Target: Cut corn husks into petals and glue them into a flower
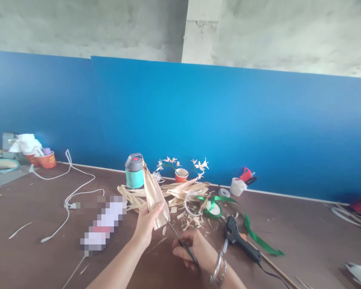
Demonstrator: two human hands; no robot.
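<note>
My left hand (147, 223) pinches a pale dried corn husk (155, 196) near its lower end, the husk standing up and tilted left. In my right hand (194, 249) is a pair of scissors (180, 239) with dark handles, its blades pointing up and left to the husk's lower right edge. Whether the blades are apart cannot be made out. Behind the hands lies a pile of dried husks (188, 192), with small husk scraps (194, 222) in front of it. A roll of green ribbon (213, 210) rests right of the scraps.
A black glue gun (242, 240) with a cord lies at the right, near a loose green ribbon strip (261, 237). Behind are a teal-and-grey jar (134, 176), a red cup (181, 176) by husk flowers (202, 165), and a white cup (237, 187). White cables (78, 190) run left.
</note>
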